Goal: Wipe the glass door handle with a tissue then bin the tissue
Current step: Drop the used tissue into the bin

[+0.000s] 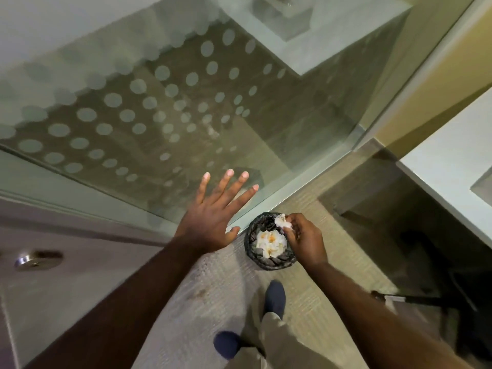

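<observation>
Over round black-lined bin (270, 242), right hand (306, 237) pinches crumpled white tissue (282, 221); left hand (213, 215) splayed, empty.

R hand (306, 238) w/ tissue (282, 221) over bin (269, 262)

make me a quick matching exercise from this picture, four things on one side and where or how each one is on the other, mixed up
Column one:
1. left hand
2. right hand
3. tissue
4. bin

Column two:
A. on the carpet by the glass wall, lined with a black bag, crumpled paper inside
B. open, fingers spread, empty
C. crumpled, pinched above the bin's rim
D. closed in a grip on the tissue

Pairs: 1-B, 2-D, 3-C, 4-A
</observation>
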